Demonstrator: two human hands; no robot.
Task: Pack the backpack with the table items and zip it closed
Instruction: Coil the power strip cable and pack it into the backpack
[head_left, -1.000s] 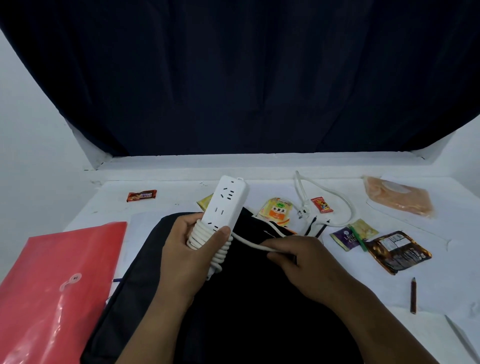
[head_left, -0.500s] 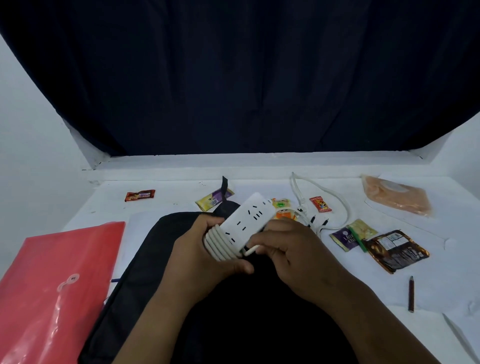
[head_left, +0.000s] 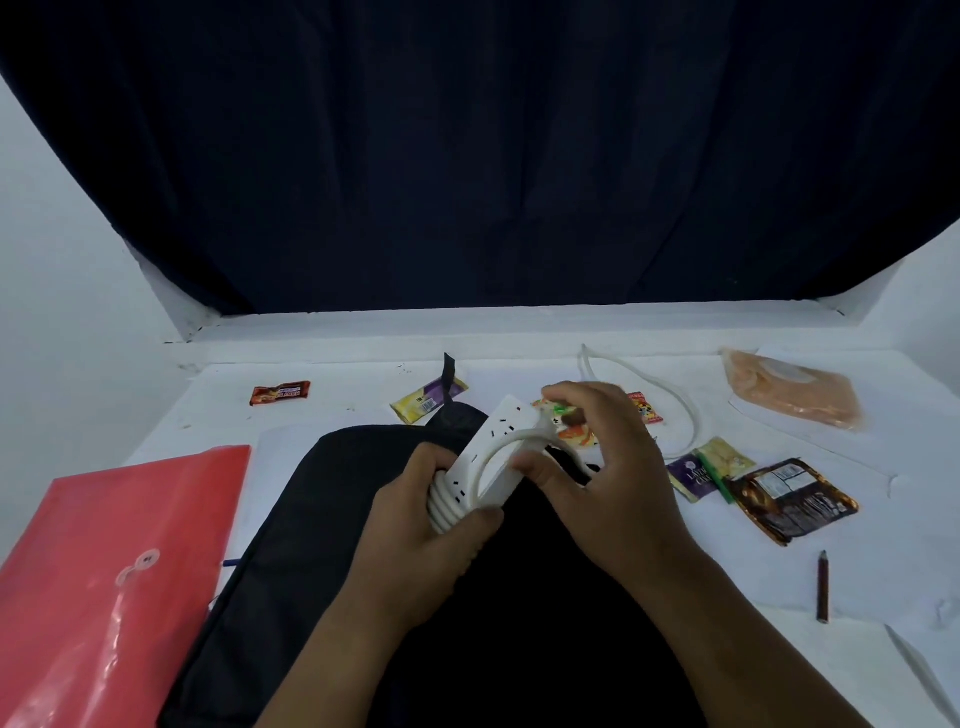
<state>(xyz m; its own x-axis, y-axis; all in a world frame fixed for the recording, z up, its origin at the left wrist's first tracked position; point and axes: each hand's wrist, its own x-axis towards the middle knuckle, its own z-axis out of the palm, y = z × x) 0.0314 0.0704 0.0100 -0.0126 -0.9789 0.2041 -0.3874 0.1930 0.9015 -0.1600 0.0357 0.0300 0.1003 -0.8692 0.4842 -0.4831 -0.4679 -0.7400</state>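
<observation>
A black backpack (head_left: 322, 545) lies flat on the white table (head_left: 857, 587) in front of me. Above it my left hand (head_left: 415, 525) grips a white power strip (head_left: 493, 452) at its near end, where several turns of its white cord are wound. My right hand (head_left: 602, 467) holds the cord against the strip's far end, fingers curled over it. The rest of the cord (head_left: 670, 395) trails in a loop on the table behind my right hand.
A red plastic folder (head_left: 109, 577) lies at the left. Snack packets are scattered about: a red-brown bar (head_left: 280, 393), a yellow-purple one (head_left: 428, 401), a dark brown pack (head_left: 795, 501), a purple and yellow pair (head_left: 709, 467), an orange bag (head_left: 795, 397). A brown pencil (head_left: 823, 587) lies at right.
The strip has tilted from upright towards lying across, and my right hand has carried the cord up and over its far end, adding to the wrap.
</observation>
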